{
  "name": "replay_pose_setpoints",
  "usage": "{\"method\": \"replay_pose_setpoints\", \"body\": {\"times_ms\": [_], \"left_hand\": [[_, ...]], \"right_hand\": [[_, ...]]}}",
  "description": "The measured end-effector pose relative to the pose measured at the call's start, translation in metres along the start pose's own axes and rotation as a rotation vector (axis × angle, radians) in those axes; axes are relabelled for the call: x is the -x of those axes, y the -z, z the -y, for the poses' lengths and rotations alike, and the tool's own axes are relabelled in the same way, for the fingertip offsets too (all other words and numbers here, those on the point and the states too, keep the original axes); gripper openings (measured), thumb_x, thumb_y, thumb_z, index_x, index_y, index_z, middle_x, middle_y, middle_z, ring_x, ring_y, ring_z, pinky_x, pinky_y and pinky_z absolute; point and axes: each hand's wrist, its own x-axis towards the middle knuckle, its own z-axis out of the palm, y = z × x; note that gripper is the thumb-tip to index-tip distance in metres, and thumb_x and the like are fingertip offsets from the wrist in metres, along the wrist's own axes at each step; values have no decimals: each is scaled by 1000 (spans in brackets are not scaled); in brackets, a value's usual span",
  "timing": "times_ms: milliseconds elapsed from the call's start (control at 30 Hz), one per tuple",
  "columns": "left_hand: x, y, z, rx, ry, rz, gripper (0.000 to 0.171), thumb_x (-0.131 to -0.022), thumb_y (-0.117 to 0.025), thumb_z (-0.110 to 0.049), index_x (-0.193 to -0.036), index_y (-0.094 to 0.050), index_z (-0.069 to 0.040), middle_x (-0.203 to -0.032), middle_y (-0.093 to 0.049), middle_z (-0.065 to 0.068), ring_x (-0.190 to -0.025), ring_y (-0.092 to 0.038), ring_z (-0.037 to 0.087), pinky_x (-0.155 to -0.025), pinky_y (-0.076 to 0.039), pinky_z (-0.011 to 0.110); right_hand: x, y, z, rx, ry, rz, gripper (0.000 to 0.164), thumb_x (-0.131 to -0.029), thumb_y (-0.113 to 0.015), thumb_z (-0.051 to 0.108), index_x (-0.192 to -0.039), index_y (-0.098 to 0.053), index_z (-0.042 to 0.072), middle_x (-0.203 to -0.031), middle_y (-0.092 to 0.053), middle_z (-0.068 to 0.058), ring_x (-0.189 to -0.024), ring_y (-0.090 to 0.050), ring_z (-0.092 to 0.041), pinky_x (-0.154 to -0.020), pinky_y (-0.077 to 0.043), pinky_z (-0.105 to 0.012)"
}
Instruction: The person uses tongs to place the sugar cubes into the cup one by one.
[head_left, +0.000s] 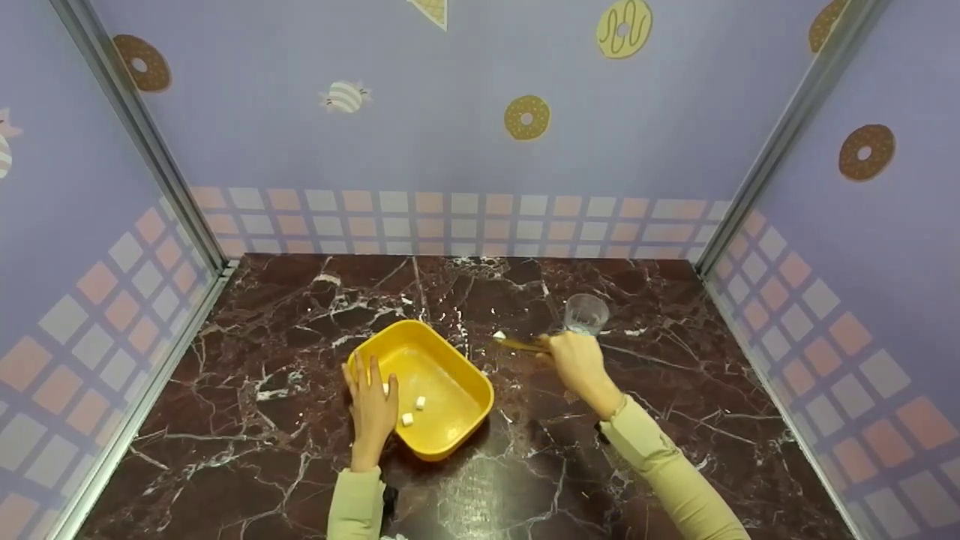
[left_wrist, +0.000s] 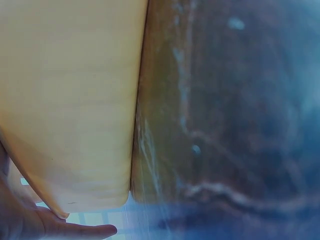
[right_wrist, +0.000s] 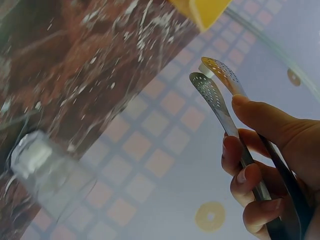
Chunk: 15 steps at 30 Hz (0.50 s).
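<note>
1. Right wrist view: the right hand grasps metal tongs, thumb on one arm, fingers curled on the other.
2. At the perforated tips sits a small white cube, held near the ends; a slackened squeeze or a twist of the tongs could drop it, and too hard a squeeze could shoot it out.
3. Just past the right hand in the head view stands a clear glass; its transparency and closeness make a knuckle knock the likeliest way to tip it. Its contents are unclear.
4. Across from it, the left hand lies with fingers extended over the left wall of the yellow container; leaning on that rim could tilt it and slide the loose cubes inside.
5. The container's raised rim could catch low tongs.
6. Bare marble tabletop spreads left, right and in front; the patterned back wall stands well behind the glass.
</note>
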Motion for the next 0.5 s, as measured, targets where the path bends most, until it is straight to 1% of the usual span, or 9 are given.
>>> {"method": "replay_pose_setpoints", "body": {"times_ms": [100, 200, 300, 500], "left_hand": [[-1, 0, -1, 8, -1, -5, 48, -89, -50, -19, -129, -41, 5, -144, -23, 24, -133, -9, 47, -72, -42, 65], [-1, 0, -1, 1, -8, -16, 47, -89, -51, -19, -128, -43, 5, -143, -24, 25, -133, -11, 47, -70, -43, 63], [-1, 0, -1, -6, -14, -28, 47, -88, -52, -19, -128, -43, 6, -143, -25, 25, -133, -11, 47, -72, -43, 63], [0, -1, 0, -5, -29, -40, 47, -88, -52, -17, -127, -43, 7, -142, -26, 26, -132, -12, 49, -76, -41, 64]], "right_hand": [[0, 2, -16, -10, -28, 9, 18, -64, -75, 28, -67, -65, 13, -55, -63, -6, -49, -58, -28, -42, -42, -41], [1, 3, -31, -27, -62, 22, 18, -65, -74, 27, -66, -64, 12, -55, -62, -8, -49, -58, -30, -42, -42, -43], [2, 4, -43, -12, -93, 40, 22, -65, -73, 29, -62, -62, 11, -55, -62, -10, -50, -58, -31, -42, -42, -43], [3, 6, -63, 18, -116, 67, 23, -66, -74, 25, -59, -58, 10, -54, -60, -12, -50, -58, -32, -42, -42, -45]]}}
